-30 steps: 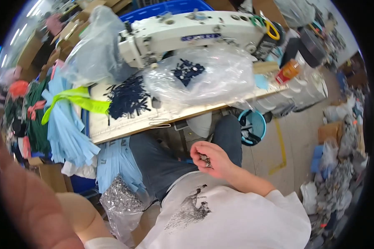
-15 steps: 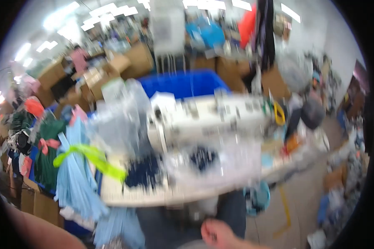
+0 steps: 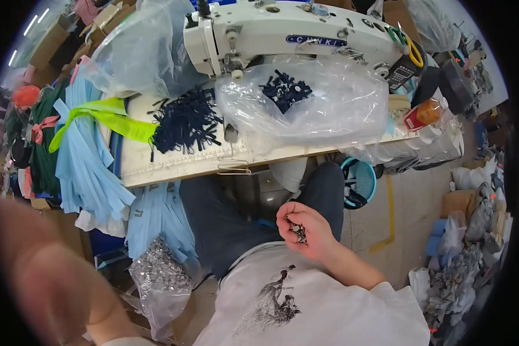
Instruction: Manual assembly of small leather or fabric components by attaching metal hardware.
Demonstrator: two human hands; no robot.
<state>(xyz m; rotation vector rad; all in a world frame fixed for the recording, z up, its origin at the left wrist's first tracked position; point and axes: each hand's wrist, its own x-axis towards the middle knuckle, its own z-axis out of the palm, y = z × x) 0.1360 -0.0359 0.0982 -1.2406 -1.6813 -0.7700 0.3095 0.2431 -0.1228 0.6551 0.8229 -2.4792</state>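
Observation:
My right hand (image 3: 308, 230) is over my lap, its fingers curled around a handful of small metal pieces (image 3: 297, 232), grey and dark, too small to name. Close to the camera at the left rises my left hand (image 3: 55, 288), large and blurred, its fingers not readable. A clear plastic bag of small silvery pieces (image 3: 162, 271) hangs below the table's left end. On the table lies a heap of navy cord pulls (image 3: 187, 121). More navy cord pulls (image 3: 285, 91) rest on a clear plastic bag (image 3: 340, 109).
A white sewing machine (image 3: 271, 34) spans the table's back. Light blue strips (image 3: 78, 155) and a neon yellow strip (image 3: 106, 118) drape over the left end. An orange-labelled bottle (image 3: 424, 114) and yellow-handled scissors (image 3: 414, 53) are at right. A blue basket (image 3: 360, 181) stands below.
The view has tilted down, bringing my lap and shirt into sight. My left hand has come up at the left. My right hand now shows the metal pieces in its curled fingers.

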